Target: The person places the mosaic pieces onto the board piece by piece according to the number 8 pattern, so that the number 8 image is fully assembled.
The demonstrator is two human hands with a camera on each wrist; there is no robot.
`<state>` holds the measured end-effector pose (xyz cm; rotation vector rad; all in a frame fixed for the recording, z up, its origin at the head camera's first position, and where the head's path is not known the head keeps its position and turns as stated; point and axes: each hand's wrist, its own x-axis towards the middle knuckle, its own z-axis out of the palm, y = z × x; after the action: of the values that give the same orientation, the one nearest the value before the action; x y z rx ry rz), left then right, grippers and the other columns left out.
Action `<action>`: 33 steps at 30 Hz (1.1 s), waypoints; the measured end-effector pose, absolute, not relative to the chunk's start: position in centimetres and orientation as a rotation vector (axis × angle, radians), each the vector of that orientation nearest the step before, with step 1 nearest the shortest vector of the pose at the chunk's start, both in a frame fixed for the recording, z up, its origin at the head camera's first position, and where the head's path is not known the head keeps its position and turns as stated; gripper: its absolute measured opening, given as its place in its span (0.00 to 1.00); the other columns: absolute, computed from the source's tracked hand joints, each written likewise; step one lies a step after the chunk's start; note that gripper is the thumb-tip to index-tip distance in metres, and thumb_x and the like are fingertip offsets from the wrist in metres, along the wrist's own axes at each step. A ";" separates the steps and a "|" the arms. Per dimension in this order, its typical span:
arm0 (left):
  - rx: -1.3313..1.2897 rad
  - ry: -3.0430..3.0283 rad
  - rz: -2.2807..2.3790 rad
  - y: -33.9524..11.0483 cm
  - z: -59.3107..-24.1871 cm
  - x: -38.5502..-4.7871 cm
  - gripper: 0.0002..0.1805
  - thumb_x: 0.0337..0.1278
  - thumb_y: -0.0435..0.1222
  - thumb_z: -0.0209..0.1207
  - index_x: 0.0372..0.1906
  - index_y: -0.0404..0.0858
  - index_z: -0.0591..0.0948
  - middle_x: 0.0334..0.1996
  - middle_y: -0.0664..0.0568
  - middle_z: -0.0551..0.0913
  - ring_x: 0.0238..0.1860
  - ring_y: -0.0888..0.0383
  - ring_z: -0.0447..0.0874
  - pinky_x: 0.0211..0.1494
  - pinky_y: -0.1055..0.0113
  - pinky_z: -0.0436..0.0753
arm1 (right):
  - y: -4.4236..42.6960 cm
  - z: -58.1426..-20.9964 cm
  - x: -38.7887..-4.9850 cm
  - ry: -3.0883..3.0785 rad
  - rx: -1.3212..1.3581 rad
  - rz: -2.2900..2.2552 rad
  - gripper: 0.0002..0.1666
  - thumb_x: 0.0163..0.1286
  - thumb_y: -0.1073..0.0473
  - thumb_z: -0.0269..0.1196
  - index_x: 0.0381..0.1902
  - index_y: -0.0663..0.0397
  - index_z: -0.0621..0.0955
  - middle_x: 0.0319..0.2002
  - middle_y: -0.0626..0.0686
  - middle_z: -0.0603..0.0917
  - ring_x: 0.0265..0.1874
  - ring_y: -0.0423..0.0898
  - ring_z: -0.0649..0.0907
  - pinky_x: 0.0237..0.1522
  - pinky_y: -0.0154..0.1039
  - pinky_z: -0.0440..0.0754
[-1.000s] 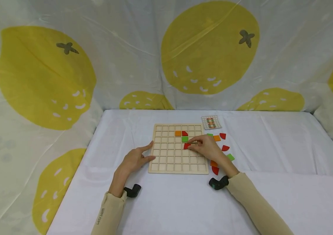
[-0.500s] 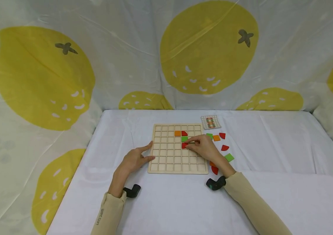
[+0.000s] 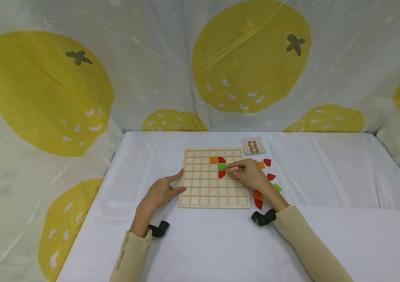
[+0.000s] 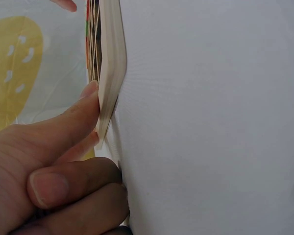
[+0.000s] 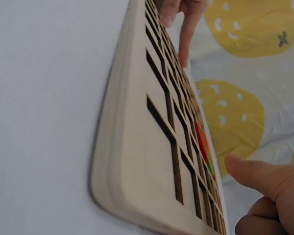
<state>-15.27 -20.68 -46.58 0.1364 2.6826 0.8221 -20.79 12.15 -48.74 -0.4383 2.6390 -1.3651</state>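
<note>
On the wooden board (image 3: 204, 191), the red quarter-circle (image 3: 222, 174) lies in the square just on the near side of the green tile (image 3: 222, 166). Whether it sits fully flat is hard to tell, so a light fingertip press, straight edges snug to the square, would suit. The left hand (image 3: 160, 192), thumb and a finger touching the board's left edge, should keep it steady. The right hand (image 3: 253, 172) has finger and thumb parted, holding nothing, just right of the quarter-circle. Half a second ago those fingertips partly covered it; now they have slid toward the board's right edge.
</note>
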 end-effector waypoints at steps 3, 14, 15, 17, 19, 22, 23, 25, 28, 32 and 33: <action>0.135 2.678 0.819 -20.7 -46.6 -15.2 0.41 0.69 0.51 0.64 0.81 0.51 0.62 0.18 0.53 0.74 0.23 0.60 0.65 0.31 0.65 0.68 | 13.6 -48.3 -20.9 2.665 -0.446 -1.361 0.13 0.68 0.54 0.73 0.48 0.51 0.91 0.14 0.45 0.61 0.15 0.42 0.62 0.21 0.33 0.57; 0.157 2.687 0.840 -20.7 -46.7 -15.4 0.40 0.69 0.50 0.64 0.81 0.50 0.63 0.22 0.50 0.82 0.24 0.60 0.68 0.32 0.65 0.70 | 19.0 -47.8 -21.1 2.638 -0.254 -1.245 0.16 0.69 0.58 0.71 0.53 0.54 0.89 0.17 0.46 0.62 0.16 0.44 0.67 0.20 0.32 0.61; 0.159 2.691 0.835 -20.7 -46.8 -15.4 0.40 0.69 0.50 0.64 0.81 0.50 0.63 0.24 0.50 0.84 0.24 0.60 0.70 0.33 0.65 0.71 | 19.3 -47.8 -21.1 2.637 -0.247 -1.228 0.16 0.69 0.58 0.71 0.53 0.54 0.89 0.18 0.46 0.63 0.17 0.45 0.68 0.21 0.32 0.62; 0.157 2.692 0.828 -20.8 -46.9 -15.4 0.40 0.69 0.51 0.64 0.81 0.50 0.63 0.28 0.48 0.87 0.26 0.59 0.72 0.34 0.65 0.72 | 19.9 -47.7 -21.1 2.642 -0.220 -1.206 0.17 0.69 0.58 0.71 0.54 0.55 0.89 0.19 0.47 0.64 0.18 0.46 0.71 0.21 0.32 0.64; 0.147 2.692 0.822 -20.8 -46.9 -15.4 0.40 0.69 0.51 0.64 0.81 0.51 0.63 0.30 0.46 0.88 0.26 0.59 0.73 0.34 0.65 0.72 | 20.4 -47.8 -21.2 2.656 -0.191 -1.186 0.17 0.69 0.59 0.71 0.54 0.55 0.88 0.19 0.47 0.64 0.19 0.47 0.73 0.23 0.33 0.65; 0.134 2.688 0.822 -20.8 -46.9 -15.4 0.40 0.69 0.51 0.64 0.81 0.52 0.62 0.29 0.47 0.88 0.26 0.59 0.72 0.34 0.65 0.72 | 21.0 -48.0 -21.4 2.674 -0.158 -1.179 0.18 0.69 0.58 0.71 0.56 0.54 0.88 0.19 0.47 0.65 0.21 0.47 0.73 0.24 0.33 0.65; 0.131 2.687 0.824 -20.7 -46.9 -15.4 0.40 0.69 0.51 0.64 0.81 0.52 0.63 0.29 0.47 0.88 0.26 0.59 0.72 0.34 0.65 0.72 | 21.1 -48.0 -21.4 2.679 -0.149 -1.184 0.18 0.69 0.58 0.71 0.56 0.54 0.88 0.19 0.47 0.65 0.21 0.48 0.73 0.24 0.33 0.65; 0.131 2.691 0.824 -20.7 -46.9 -15.4 0.40 0.68 0.51 0.64 0.81 0.52 0.63 0.28 0.48 0.87 0.26 0.59 0.72 0.34 0.65 0.71 | 21.2 -48.1 -21.5 2.682 -0.132 -1.197 0.20 0.69 0.57 0.71 0.58 0.54 0.87 0.20 0.48 0.64 0.22 0.48 0.71 0.24 0.33 0.63; 0.132 2.693 0.823 -20.6 -46.8 -15.4 0.40 0.68 0.51 0.64 0.81 0.52 0.63 0.26 0.49 0.86 0.26 0.59 0.71 0.34 0.65 0.71 | 21.3 -48.2 -21.6 2.687 -0.106 -1.217 0.21 0.70 0.57 0.71 0.59 0.55 0.86 0.20 0.48 0.65 0.22 0.48 0.70 0.23 0.34 0.62; 0.137 2.693 0.830 -20.7 -46.8 -15.4 0.40 0.68 0.51 0.64 0.80 0.52 0.63 0.23 0.51 0.84 0.25 0.60 0.69 0.33 0.65 0.70 | 21.4 -48.3 -21.6 2.698 -0.094 -1.206 0.24 0.69 0.56 0.71 0.61 0.56 0.85 0.19 0.49 0.66 0.22 0.49 0.70 0.24 0.35 0.62; 0.134 2.692 0.831 -20.7 -46.8 -15.3 0.40 0.68 0.51 0.64 0.81 0.52 0.63 0.23 0.51 0.83 0.24 0.60 0.69 0.33 0.65 0.70 | 21.4 -48.3 -21.6 2.698 -0.094 -1.203 0.24 0.69 0.56 0.71 0.61 0.56 0.85 0.19 0.49 0.66 0.22 0.49 0.70 0.24 0.35 0.62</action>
<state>-15.35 -20.72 -46.82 0.1337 2.6916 0.8313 -21.58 21.39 -48.33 -0.0940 2.6976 -1.2026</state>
